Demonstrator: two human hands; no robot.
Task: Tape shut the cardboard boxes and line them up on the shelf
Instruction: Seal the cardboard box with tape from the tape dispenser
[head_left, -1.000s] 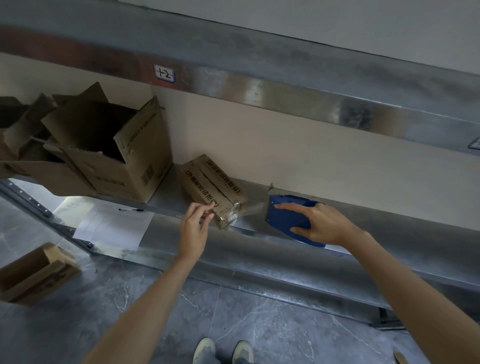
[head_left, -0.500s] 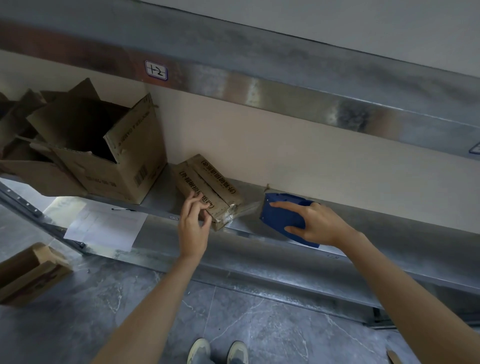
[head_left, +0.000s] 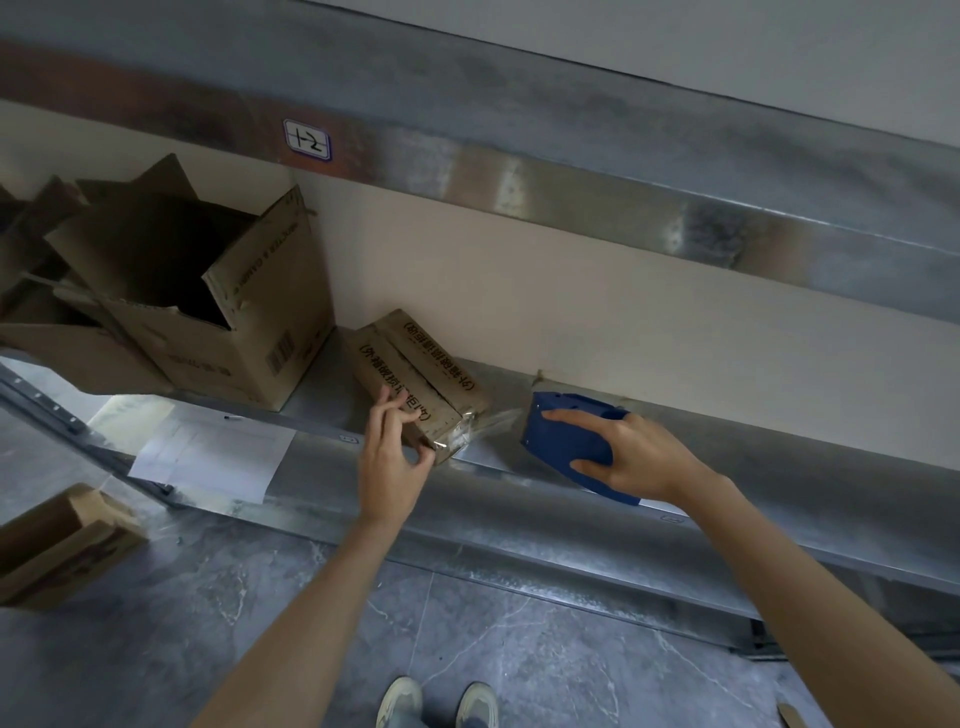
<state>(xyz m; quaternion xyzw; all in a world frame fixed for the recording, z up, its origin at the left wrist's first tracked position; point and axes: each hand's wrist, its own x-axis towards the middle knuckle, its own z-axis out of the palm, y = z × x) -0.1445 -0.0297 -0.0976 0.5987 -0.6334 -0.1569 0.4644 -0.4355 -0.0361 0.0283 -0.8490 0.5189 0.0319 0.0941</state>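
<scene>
Galvanised metal shelf (head_left: 519, 483) against cream wall. Small brown cardboard box (head_left: 415, 364) at its near edge. Left hand (head_left: 389, 462) pinches box's near corner; right hand (head_left: 634, 457) grips blue plastic tape dispenser (head_left: 561, 441), clear tape (head_left: 498, 421) stretched between. Best: brace box, hold tape taut, tear cleanly.

Boxes first: one small closed box (head_left: 421, 374) on the shelf (head_left: 519, 493), one big open box (head_left: 249, 343) beside it, at least one more open box (head_left: 62, 353) in the jumble of flaps at far left, and one floor box (head_left: 57, 545) below. One blue tape dispenser (head_left: 566, 441). Two hands: left hand (head_left: 389, 457), right hand (head_left: 639, 457). One paper sheet (head_left: 208, 457), one label (head_left: 306, 140), two shoes (head_left: 400, 701).
</scene>
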